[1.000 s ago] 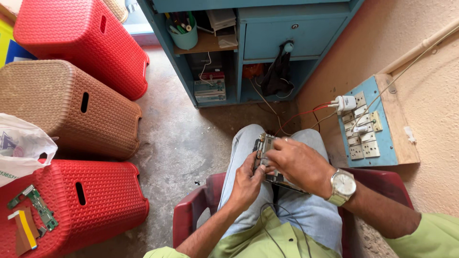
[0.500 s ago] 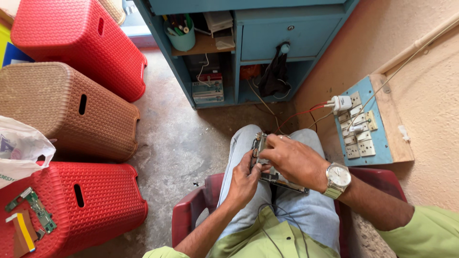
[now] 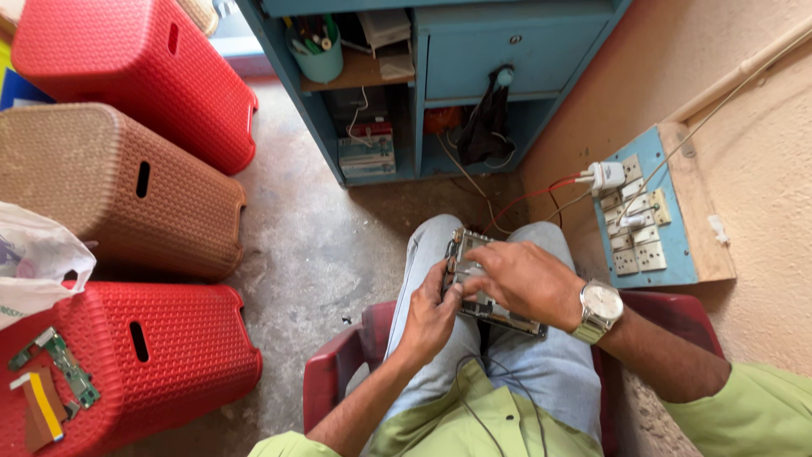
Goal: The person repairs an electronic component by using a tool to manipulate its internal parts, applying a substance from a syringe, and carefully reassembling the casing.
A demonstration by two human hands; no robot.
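At lower centre of the frame, an opened circuit-board device is held on the lap; its left edge is pinched by the left hand, while the right hand is closed over its top.

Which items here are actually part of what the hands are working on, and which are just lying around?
In hand: opened electronic device on the lap, held by left hand and right hand.

Lying about: red stools, brown stool, small circuit boards, blue cabinet, socket panel, white plastic bag.
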